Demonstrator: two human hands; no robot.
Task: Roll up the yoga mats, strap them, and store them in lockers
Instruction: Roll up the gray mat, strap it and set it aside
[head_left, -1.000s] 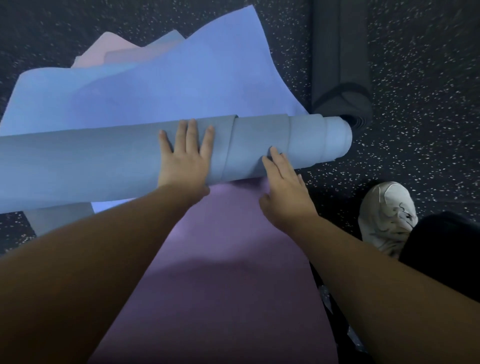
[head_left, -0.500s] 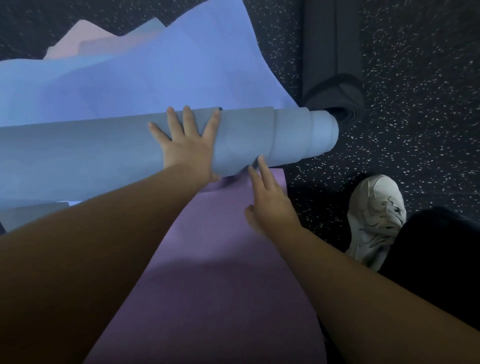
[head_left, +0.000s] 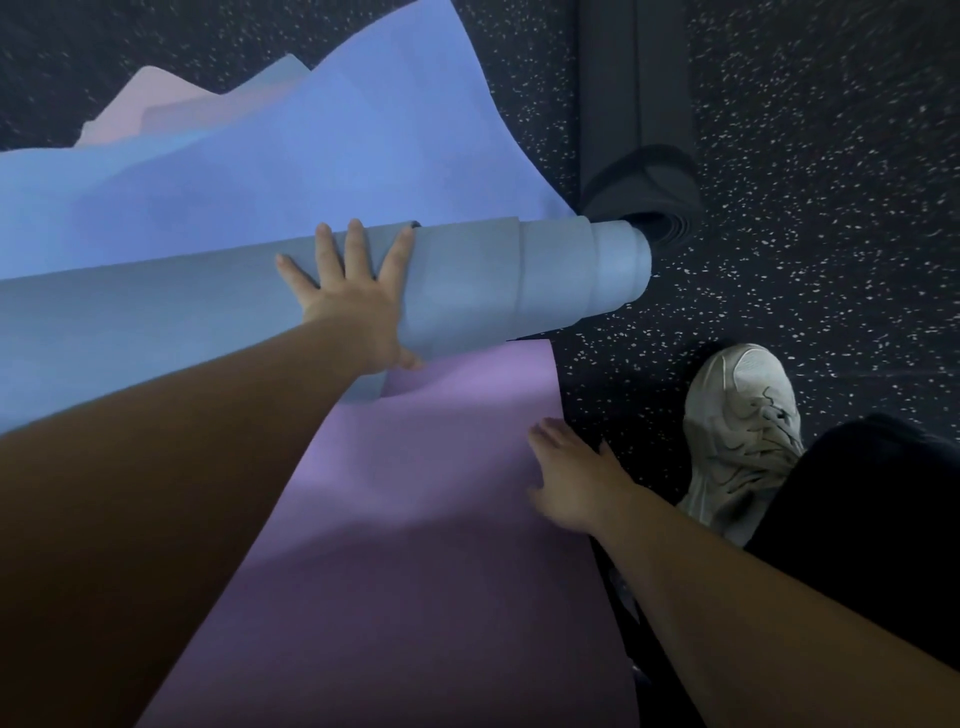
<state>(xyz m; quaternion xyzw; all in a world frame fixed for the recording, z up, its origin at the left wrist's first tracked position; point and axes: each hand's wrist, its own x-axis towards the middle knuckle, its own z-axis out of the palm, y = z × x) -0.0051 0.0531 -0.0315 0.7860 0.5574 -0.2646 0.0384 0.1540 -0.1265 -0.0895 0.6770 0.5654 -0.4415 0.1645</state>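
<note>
My flat left hand (head_left: 353, 306) presses the mostly rolled blue mat (head_left: 208, 312), its tail spread beyond my fingers; my right hand (head_left: 571, 478) rests open on the unrolled purple mat (head_left: 415, 519); strapping and storing remain.

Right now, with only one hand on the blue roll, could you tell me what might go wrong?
1. The blue roll is telescoped, its inner layers sticking out at the right end; rolling on may worsen that.
2. Only the left hand presses it, so it could loosen or unroll.
3. The right hand rests at the purple mat edge, and the roll sits on that mat.
</note>
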